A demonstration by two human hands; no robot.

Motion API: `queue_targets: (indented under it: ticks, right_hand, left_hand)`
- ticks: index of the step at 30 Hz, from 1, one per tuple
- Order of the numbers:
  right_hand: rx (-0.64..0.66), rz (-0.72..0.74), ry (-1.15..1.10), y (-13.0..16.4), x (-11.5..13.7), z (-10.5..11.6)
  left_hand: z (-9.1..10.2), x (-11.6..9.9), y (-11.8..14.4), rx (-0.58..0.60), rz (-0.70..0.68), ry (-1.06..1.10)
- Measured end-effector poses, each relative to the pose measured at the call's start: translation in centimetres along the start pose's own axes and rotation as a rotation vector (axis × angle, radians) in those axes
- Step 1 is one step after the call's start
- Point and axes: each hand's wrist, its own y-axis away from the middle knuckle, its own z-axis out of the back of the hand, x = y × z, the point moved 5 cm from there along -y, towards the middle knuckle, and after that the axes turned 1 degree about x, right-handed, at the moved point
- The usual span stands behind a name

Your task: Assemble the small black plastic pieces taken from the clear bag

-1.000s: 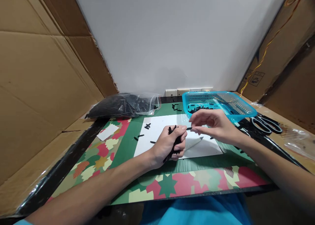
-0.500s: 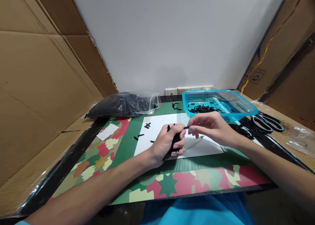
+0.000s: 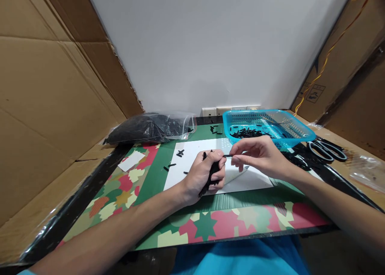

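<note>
A bundle of black sticks [image 3: 211, 175] is clenched in the left hand [image 3: 204, 174] over the white sheet [image 3: 192, 156] at the mat's centre, kept ready for single drawing. One stick [image 3: 227, 156] is pinched by the right hand [image 3: 258, 156]. One blue basket [image 3: 296, 130] at the far right corner collects sticks; one bag [image 3: 150, 127] lies at the far left; one pair of scissors [image 3: 326, 150] lies at the right edge.

Far left: my clear bag [image 3: 152, 127] of black bits lay shut.
Far right: my scissors [image 3: 327, 150] rested on the tabletop [image 3: 337, 140].
Left: a white card [image 3: 131, 161] lay flat.
</note>
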Motion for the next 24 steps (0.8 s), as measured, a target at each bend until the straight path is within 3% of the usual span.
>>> queue_targets:
  ticks: [15,24]
  right_hand:
    - [-0.010,0.029,0.054,0.1,0.4,-0.1]
    - [-0.208,0.305,0.352,0.8,1.9,-0.2]
  left_hand:
    - [-0.1,0.0,0.1,-0.009,-0.002,-0.012]
    - [-0.1,-0.1,0.1,-0.017,-0.028,0.009]
